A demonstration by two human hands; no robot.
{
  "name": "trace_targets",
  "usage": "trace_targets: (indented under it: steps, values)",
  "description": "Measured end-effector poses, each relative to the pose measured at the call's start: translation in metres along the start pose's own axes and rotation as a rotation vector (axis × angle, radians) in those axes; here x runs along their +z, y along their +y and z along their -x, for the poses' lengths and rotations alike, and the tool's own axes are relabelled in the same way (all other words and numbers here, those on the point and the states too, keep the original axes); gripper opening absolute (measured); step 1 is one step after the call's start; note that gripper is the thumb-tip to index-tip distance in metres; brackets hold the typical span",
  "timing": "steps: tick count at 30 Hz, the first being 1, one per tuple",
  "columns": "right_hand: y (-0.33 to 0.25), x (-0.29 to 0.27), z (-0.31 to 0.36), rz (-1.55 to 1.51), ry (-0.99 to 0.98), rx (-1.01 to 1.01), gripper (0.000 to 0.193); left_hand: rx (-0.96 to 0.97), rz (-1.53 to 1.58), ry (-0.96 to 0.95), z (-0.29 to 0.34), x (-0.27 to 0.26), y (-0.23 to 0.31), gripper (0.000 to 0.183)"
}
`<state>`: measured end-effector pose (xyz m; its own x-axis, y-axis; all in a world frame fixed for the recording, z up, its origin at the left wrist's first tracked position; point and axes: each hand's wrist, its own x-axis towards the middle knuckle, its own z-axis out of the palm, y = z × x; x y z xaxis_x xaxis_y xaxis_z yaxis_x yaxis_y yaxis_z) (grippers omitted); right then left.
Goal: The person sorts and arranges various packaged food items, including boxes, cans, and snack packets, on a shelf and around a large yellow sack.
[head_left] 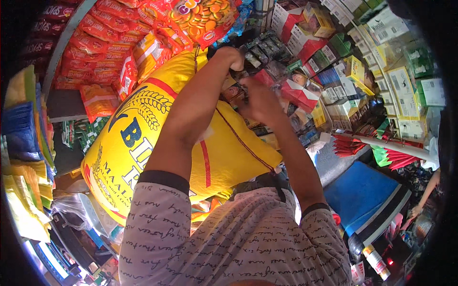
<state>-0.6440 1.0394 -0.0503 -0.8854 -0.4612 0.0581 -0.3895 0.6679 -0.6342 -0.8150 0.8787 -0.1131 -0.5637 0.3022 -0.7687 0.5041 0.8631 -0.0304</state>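
Both my arms reach up over a large yellow rice sack (224, 162) with dark blue lettering and red stripes. My left hand (230, 58) is closed at the far end of the sack, next to dark small packs (262, 50). Lower and to the right, my right hand (261, 101) has its fingers curled in beside several dark, shiny packets (233, 91). What either hand grips is too small and shadowed to name. A dark red stitched seam (238, 131) runs along the sack beneath my hands.
Red candy bags (95, 47) hang at the far left, with an orange candy bag (200, 21) at the top. Stacked cartons (353, 76) fill the right shelves. A blue padded seat (365, 195) stands at right; another person's hand (417, 210) shows at the right edge.
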Motion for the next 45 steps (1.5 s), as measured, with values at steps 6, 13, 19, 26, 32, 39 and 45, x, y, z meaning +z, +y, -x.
trace_targets:
  steps: [6,13,19,26,32,39,45]
  values:
    - [-0.009,0.017,-0.007,-0.052,-0.102,0.313,0.067,-0.115,0.046,0.097,0.048,-0.040,0.032,0.041]
    - [0.000,-0.019,0.021,0.057,0.303,0.245,0.053,-0.146,0.080,0.128,0.037,-0.034,0.031,0.036]
    - [0.045,-0.083,0.029,0.276,0.530,0.336,0.044,-0.132,0.063,-0.002,0.037,-0.030,0.020,0.055]
    - [0.013,-0.013,0.008,0.177,0.192,0.093,0.033,-0.252,0.235,0.001,0.033,-0.038,0.030,0.064]
    - [0.012,0.035,-0.057,0.387,-0.259,-0.111,0.015,-0.256,0.392,-0.401,0.019,-0.017,-0.004,0.050]
    - [0.036,0.022,-0.086,0.628,-0.297,-0.008,0.017,-0.281,0.191,-0.217,0.043,-0.039,0.020,0.042]
    - [0.040,0.016,-0.094,0.628,-0.331,0.115,0.025,-0.247,0.212,-0.165,0.068,-0.050,0.034,0.042]
